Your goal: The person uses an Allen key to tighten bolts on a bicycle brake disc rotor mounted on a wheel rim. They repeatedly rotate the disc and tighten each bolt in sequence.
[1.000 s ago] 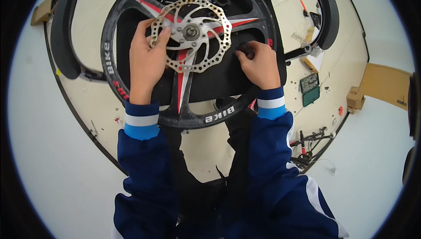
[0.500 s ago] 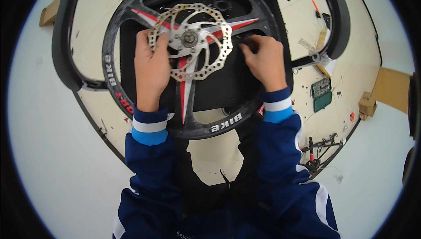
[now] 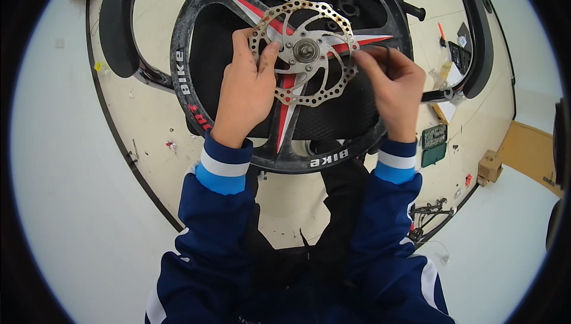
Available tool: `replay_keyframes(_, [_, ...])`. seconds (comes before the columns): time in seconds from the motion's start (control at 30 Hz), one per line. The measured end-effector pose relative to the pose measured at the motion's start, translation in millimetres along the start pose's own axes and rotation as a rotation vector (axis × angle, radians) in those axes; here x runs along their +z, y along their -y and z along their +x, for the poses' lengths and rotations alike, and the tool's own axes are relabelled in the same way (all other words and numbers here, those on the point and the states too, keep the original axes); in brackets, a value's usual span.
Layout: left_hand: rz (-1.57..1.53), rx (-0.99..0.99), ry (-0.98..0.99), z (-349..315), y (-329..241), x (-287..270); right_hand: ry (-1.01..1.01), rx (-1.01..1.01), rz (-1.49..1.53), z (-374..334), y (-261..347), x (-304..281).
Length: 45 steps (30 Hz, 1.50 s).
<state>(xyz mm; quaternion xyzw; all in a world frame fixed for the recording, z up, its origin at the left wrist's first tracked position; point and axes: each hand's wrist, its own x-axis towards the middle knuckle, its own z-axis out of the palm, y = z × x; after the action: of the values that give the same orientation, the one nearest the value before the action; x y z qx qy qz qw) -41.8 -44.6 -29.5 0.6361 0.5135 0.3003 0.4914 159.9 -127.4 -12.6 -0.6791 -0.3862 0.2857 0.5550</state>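
A silver brake disc (image 3: 300, 67) with a perforated, scalloped rim is seated at the hub of a black wheel (image 3: 273, 160) with red and white spokes. The wheel lies flat on a black chair seat (image 3: 339, 123) in front of me. My left hand (image 3: 250, 89) is closed on the disc's left edge, thumb on top and fingers partly hidden by it. At the disc's right edge, my right hand (image 3: 395, 86) has thumb and fingers pinched together. Something thin and dark shows at those fingertips, too small to name.
Chair armrests (image 3: 122, 27) curve up on both sides of the wheel. Behind the hub, a dark bar (image 3: 410, 10) and loose parts lie on the seat. An open green case (image 3: 434, 145), a cardboard box (image 3: 490, 166) and black bike parts (image 3: 425, 217) lie on the floor at right.
The wheel, disc and chair now appear farther right and slightly higher in view. My right hand has come closer to the disc's right edge. My left hand stays on its left edge.
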Motion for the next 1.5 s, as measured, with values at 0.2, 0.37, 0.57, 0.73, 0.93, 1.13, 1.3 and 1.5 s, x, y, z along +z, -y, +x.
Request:
replay_keyframes(0.2, [-0.056, 0.024, -0.015, 0, -1, 3, 0.041, -0.305, -0.233, -3, -10, 34])
replay_keyframes(0.37, [-0.048, 0.031, -0.009, 3, 6, 4, 0.022, -0.297, -0.268, -5, -9, 38])
replay_keyframes(0.57, [-0.026, 0.026, -0.018, 4, 5, 6, 0.038, -0.251, -0.273, -7, -5, 38])
replay_keyframes(0.73, [-0.018, 0.038, -0.025, 5, 5, 5, 0.095, -0.244, -0.3, -9, 0, 32])
replay_keyframes(0.93, [-0.027, 0.035, -0.024, 5, 2, 5, 0.104, -0.228, -0.213, -5, -1, 29])
replay_keyframes(1.13, [-0.047, 0.072, -0.038, 9, 5, 7, 0.068, -0.217, -0.379, -1, 3, 36])
replay_keyframes(1.3, [-0.054, 0.139, -0.066, 13, 6, 10, -0.064, -0.224, -0.333, -1, -2, 48])
replay_keyframes(1.5, [-0.078, 0.026, -0.018, 14, 2, 9, -0.026, -0.302, -0.412, -2, -3, 44])
